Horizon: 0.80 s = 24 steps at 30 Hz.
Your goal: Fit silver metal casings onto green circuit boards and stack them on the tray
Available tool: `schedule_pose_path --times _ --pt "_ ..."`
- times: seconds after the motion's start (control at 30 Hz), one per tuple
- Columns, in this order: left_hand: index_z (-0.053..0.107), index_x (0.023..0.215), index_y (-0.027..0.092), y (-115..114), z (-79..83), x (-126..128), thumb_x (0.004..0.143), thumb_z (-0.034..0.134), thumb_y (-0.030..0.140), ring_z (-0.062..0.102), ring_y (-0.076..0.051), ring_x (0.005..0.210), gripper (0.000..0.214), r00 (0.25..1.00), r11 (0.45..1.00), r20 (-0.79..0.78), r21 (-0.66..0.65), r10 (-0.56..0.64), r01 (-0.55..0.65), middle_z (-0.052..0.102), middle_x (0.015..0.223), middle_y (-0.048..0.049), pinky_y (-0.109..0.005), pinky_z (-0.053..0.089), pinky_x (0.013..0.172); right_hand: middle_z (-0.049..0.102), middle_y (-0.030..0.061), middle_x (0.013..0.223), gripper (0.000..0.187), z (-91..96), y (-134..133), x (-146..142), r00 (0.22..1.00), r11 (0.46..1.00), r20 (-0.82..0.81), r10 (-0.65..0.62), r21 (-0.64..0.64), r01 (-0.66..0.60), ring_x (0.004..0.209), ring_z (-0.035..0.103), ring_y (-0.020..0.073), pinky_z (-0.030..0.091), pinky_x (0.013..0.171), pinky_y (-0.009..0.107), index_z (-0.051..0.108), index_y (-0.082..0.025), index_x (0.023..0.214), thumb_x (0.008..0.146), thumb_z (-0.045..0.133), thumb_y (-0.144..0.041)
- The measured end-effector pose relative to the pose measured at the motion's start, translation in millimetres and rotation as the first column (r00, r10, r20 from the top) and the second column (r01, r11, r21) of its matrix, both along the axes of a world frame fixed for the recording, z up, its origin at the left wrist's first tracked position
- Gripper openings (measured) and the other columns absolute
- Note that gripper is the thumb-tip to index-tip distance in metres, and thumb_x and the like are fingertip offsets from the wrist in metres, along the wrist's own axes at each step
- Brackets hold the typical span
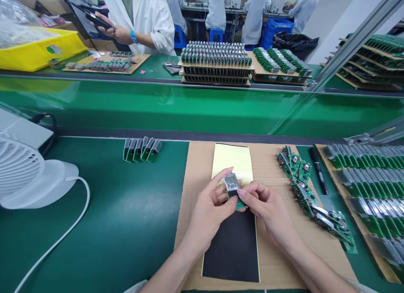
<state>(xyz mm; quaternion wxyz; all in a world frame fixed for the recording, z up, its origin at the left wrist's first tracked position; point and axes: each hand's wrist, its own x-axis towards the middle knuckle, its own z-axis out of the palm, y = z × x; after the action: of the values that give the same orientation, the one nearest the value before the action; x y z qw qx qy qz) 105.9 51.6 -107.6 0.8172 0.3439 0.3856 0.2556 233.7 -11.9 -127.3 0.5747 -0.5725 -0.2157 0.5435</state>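
A small green circuit board (232, 183) with a shiny grey screen-like block is held between my two hands, above a sheet of black pieces on yellow backing (232, 246). My left hand (213, 204) grips the board by its side and lower edge, fingers behind it. At its right lower edge, the thumb and fingers of my right hand (263, 202) pinch together; whether a small piece is between them I cannot make out. Under the sheet lies a cardboard piece (277, 259). The upper part of the sheet is bare yellow backing.
Loose circuit boards (304, 188) lie right of my hands, near a black marker (319, 171) and a board-filled cardboard tray (344, 196). Several boards (142, 149) stand at left. A white fan (34, 175) with its cable is further left. Stacked boards (216, 59) sit on the shelf beyond.
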Motion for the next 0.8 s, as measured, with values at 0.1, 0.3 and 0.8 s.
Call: schedule_pose_path --times 0.1,0.3,0.8 --pt "0.053 0.132 0.022 0.0 -0.2 0.0 0.070 0.078 0.016 0.068 -0.025 0.102 0.068 1.000 1.000 0.000 0.004 -0.003 0.003 0.072 0.113 -0.0077 -0.032 0.059 0.076 0.056 -0.0056 0.048 0.031 1.1 -0.2 0.9 1.000 1.000 0.009 0.014 -0.012 -0.014 0.043 0.044 0.0054 0.039 0.047 0.020 0.066 -0.018 0.064 0.067 0.083 -0.045" --pt "0.053 0.133 0.022 -0.2 1.7 -0.4 0.073 0.075 0.015 0.069 -0.023 0.098 0.064 1.000 1.000 0.007 0.007 -0.014 0.014 0.073 0.112 -0.0078 -0.030 0.059 0.073 0.057 -0.0042 0.050 0.032 0.5 -0.3 2.0 1.000 0.999 0.005 0.026 -0.022 -0.026 0.044 0.044 0.0059 0.038 0.046 0.021 0.066 -0.018 0.065 0.070 0.081 -0.046" --pt "0.057 0.127 0.023 -0.7 0.3 -0.8 0.082 0.071 0.023 0.069 -0.023 0.100 0.048 0.999 0.997 0.016 0.068 -0.030 0.029 0.074 0.110 -0.0077 -0.028 0.056 0.072 0.038 -0.0080 0.054 0.036 -2.9 0.0 -1.7 0.995 1.000 0.095 -0.020 -0.022 0.022 0.051 0.042 0.0089 0.039 0.050 0.024 0.064 -0.018 0.067 0.067 0.079 -0.051"
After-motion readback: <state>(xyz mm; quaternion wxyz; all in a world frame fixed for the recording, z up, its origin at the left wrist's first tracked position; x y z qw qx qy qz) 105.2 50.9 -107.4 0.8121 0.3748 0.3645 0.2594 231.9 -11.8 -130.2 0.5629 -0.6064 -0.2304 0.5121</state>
